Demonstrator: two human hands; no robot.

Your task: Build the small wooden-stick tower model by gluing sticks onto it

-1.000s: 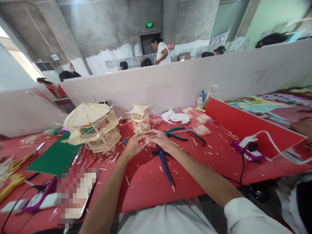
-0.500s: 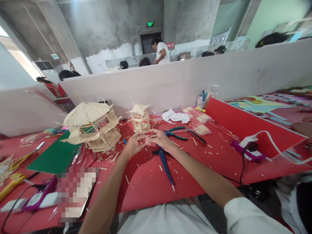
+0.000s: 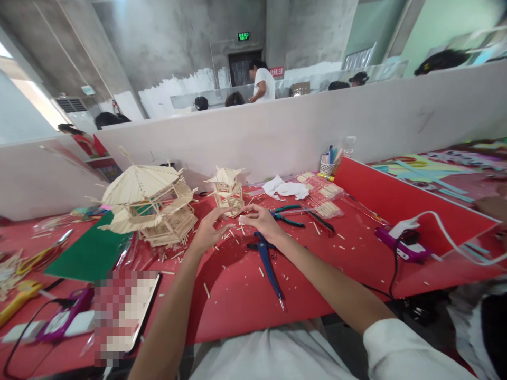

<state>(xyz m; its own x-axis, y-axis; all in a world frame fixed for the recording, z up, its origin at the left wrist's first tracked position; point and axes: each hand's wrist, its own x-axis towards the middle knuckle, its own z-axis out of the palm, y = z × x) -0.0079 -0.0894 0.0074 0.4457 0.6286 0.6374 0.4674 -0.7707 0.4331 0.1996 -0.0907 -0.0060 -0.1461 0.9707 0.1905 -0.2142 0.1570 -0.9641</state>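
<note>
My left hand [image 3: 209, 230] is raised above the red table with thumb and fingers apart and nothing visible between them. Just across from it, my right hand [image 3: 262, 222] pinches a small pale wooden piece [image 3: 242, 219] at its fingertips. Behind the hands stands a little stick pavilion [image 3: 228, 191] with a pointed roof. A larger stick pavilion [image 3: 150, 208] is to the left, its roof made of thin slats. Under my right forearm lies a blue-handled cutter [image 3: 269, 269], and green-and-black pliers [image 3: 291, 215] rest beyond my right hand.
Wood scraps litter the red table [image 3: 237, 301]. Bagged sticks [image 3: 327, 200] and a white cloth [image 3: 285, 188] lie at the back. A red board [image 3: 404, 195] and a purple power strip [image 3: 404, 248] stand right; a green board [image 3: 95, 248], glue gun [image 3: 19, 301] and tablet [image 3: 134, 311] lie left.
My hands, close together before, have drawn slightly apart. The left fingers have spread away from the right, and the small wooden piece now shows at my right fingertips.
</note>
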